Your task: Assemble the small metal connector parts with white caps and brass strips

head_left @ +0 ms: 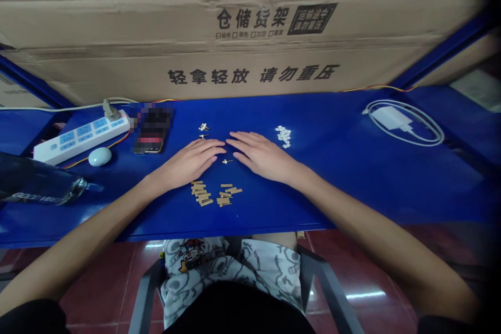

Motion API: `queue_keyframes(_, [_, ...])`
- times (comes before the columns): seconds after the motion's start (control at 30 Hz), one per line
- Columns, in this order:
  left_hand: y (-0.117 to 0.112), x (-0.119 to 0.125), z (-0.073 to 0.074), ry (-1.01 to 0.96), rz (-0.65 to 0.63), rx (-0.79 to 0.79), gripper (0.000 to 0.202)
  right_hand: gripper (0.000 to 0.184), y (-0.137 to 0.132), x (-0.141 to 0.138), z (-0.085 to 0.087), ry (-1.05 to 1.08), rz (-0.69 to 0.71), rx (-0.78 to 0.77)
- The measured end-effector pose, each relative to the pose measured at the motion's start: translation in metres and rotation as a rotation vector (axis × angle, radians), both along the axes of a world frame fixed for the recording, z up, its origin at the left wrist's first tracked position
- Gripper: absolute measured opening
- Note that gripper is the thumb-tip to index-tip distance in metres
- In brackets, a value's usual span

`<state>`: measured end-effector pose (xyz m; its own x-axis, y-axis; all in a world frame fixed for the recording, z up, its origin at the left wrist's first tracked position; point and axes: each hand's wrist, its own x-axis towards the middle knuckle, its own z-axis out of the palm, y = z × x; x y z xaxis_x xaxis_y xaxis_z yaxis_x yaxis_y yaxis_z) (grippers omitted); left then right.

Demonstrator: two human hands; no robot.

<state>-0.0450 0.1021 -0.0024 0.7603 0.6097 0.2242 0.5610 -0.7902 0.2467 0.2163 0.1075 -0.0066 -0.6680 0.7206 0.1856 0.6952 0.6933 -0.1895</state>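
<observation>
The white pieces [284, 136] are tiny — too small to tell what they are.

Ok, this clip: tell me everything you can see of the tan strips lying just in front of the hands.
The tan strips are small, narrow, flat-looking pieces, pale brown; at this size their material cannot be told. They lie on the blue tabletop in two loose groups. The left cluster is denser, with pieces overlapping at slightly different angles. The right cluster is sparser. Both sit on the person's side of the hands, and neither the left hand nor the right hand touches them.
</observation>
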Motion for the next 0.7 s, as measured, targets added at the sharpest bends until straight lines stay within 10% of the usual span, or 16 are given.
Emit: queue_keyframes(0.7, [0.001, -0.001, -0.002, -0.002, 0.050, -0.068, 0.041, 0.049, 0.001, -0.005, -0.010, 0.099, -0.026, 0.039])
